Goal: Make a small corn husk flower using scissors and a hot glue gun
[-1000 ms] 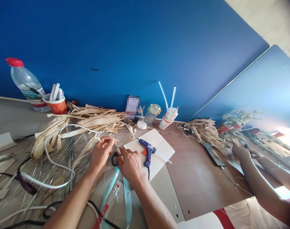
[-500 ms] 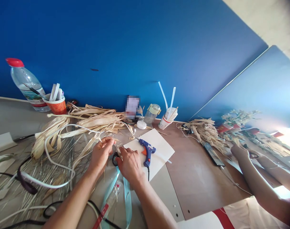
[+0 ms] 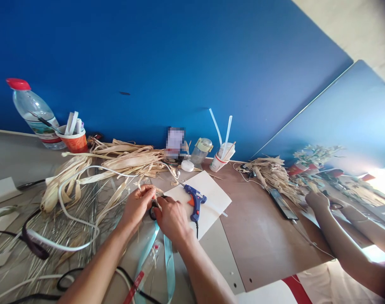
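The left hand [image 3: 135, 207] keeps a narrow grip on a dried husk strip [image 3: 157, 204], and the right hand [image 3: 171, 218] pinches it too, just left of the glue gun [image 3: 195, 202] on the bench [image 3: 268, 236]. Pinching close together probably steadies it best.

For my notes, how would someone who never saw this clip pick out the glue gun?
Below the blue wall, find the white sheet on the table, just right of the right hand, which with the left hand pinches a dried strip. The glue gun lies on that sheet: the only blue tool there, with an orange trigger and a black cord.
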`<state>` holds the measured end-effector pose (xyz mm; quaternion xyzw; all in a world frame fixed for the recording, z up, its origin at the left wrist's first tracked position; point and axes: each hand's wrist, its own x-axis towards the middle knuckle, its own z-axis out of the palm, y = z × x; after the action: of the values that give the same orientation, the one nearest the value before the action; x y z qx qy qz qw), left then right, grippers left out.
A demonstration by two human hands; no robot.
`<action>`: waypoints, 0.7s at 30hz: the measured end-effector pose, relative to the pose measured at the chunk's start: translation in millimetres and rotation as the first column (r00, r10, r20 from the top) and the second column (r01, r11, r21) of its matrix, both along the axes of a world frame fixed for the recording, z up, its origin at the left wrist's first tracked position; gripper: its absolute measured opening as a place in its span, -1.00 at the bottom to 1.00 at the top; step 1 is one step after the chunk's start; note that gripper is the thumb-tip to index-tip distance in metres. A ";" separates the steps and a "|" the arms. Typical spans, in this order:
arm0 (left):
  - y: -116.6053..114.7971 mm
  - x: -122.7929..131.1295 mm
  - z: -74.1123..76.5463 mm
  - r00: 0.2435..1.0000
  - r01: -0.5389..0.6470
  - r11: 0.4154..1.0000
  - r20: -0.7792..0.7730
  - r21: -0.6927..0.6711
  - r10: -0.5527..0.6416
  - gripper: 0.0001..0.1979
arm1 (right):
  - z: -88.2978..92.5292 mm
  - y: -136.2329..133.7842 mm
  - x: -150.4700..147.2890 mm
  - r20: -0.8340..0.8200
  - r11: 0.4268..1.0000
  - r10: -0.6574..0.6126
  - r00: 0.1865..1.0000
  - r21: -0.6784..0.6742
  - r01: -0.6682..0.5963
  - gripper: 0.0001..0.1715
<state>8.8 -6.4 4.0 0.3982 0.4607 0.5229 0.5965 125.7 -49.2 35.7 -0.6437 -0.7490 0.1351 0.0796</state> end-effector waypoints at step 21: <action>-12.4 3.6 8.1 0.960 0.077 0.978 -0.279 0.194 -0.020 -0.76 | -13.5 17.4 26.8 -0.925 0.950 -0.205 0.319 -0.110 0.292 -0.80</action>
<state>12.4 -18.8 12.1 0.5372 0.4735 0.4917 0.4954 152.6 -31.9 22.2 -0.5579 -0.4694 0.4309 0.5318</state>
